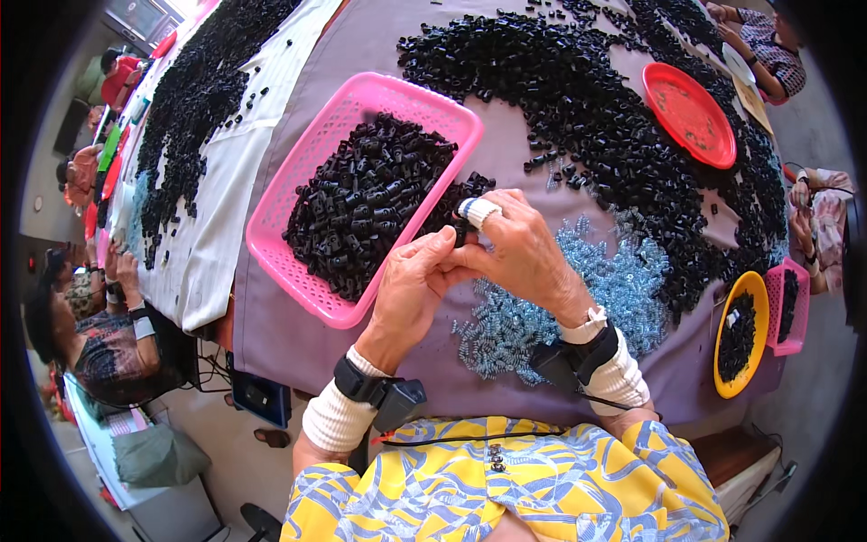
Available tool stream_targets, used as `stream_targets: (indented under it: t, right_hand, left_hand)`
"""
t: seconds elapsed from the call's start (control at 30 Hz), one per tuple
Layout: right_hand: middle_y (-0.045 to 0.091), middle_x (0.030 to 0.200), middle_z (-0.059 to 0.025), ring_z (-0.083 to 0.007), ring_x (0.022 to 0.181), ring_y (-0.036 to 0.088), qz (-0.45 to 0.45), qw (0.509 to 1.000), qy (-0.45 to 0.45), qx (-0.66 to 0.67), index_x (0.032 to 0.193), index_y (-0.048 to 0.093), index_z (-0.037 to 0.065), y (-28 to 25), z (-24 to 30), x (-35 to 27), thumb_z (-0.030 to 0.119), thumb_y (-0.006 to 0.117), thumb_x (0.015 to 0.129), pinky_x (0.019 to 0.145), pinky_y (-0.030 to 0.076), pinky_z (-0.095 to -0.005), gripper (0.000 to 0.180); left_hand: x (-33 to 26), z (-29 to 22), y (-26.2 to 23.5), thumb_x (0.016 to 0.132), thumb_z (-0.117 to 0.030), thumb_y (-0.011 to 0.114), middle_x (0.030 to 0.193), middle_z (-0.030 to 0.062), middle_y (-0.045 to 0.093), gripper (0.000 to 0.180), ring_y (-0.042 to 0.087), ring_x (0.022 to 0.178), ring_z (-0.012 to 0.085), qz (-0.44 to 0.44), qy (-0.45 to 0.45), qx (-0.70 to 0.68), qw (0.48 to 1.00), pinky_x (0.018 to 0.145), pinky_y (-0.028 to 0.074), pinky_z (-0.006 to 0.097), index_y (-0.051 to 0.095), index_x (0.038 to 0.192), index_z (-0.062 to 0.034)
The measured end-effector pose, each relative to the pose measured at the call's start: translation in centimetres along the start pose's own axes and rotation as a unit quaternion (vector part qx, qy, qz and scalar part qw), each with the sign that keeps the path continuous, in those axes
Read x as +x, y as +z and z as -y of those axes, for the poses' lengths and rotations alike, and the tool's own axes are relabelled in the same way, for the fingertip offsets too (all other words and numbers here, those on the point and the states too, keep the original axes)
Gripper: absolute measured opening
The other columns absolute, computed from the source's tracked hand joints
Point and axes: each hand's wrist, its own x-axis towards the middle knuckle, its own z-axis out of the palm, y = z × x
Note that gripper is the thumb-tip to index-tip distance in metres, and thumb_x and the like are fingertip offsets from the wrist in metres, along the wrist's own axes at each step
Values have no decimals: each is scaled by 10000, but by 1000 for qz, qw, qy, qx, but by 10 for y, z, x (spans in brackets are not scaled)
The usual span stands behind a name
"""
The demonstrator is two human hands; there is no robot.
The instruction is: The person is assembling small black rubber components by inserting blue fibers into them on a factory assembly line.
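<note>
My two hands meet over the right rim of a pink perforated basket (271, 237), which is heaped with small black plastic parts (379, 194). The fingers of my left hand (414, 275) are pinched together, with the thumb pointing up. My right hand (524, 253), one finger wrapped in white tape, curls in against it. Between the fingertips is a small black plastic part (463, 237), partly hidden by them. Just beyond them more black parts lie against the basket. A heap of pale blue metal springs (623, 271) spreads under and beside my right wrist.
A long heap of black parts (560, 81) covers the table's far side, with a red tray (691, 113) on it. At right are a yellow bowl (759, 291) and a smaller pink basket (795, 339). Other people sit along both sides; another heap (194, 108) lies left.
</note>
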Motion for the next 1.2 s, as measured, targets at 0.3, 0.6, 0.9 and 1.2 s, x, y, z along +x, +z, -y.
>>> stream_targets:
  t: [0.3, 0.6, 0.9, 1.2]
  right_hand:
    - [562, 767, -116, -292, 795, 553, 6, 997, -67, -40, 765, 553, 28, 3, -1, 0, 200, 693, 717, 762, 434, -391, 227]
    - [555, 707, -82, -262, 722, 553, 5, 995, -96, -21, 710, 552, 45, 6, -10, 1, 193, 684, 706, 715, 432, -375, 199]
    - [563, 681, -75, -250, 692, 563, -8, 996, -77, -43, 713, 582, 40, -7, -10, 0, 182, 704, 680, 689, 439, -364, 190]
    - [588, 719, -86, -258, 719, 575, 37, 994, -74, -69, 761, 598, 33, -13, -2, -2, 241, 738, 675, 716, 440, -372, 265]
  left_hand:
    - [-2, 4, -7, 961, -159, 513, 947, 124, 672, 240, 657, 862, 185, 3, 19, -12, 1000, 809, 536, 339, 636, 1006, 42]
    - [-2, 0, -1, 966, -191, 497, 913, 113, 671, 248, 656, 849, 194, -25, 6, 20, 999, 808, 522, 361, 624, 987, 20]
    - [-1, -4, 2, 994, -319, 450, 918, 112, 662, 382, 655, 864, 194, -5, -5, 85, 996, 846, 528, 370, 618, 941, 19]
    - [-6, 0, -4, 939, -175, 580, 924, 48, 666, 225, 608, 831, 72, -34, 46, 215, 975, 760, 511, 223, 661, 1012, 21]
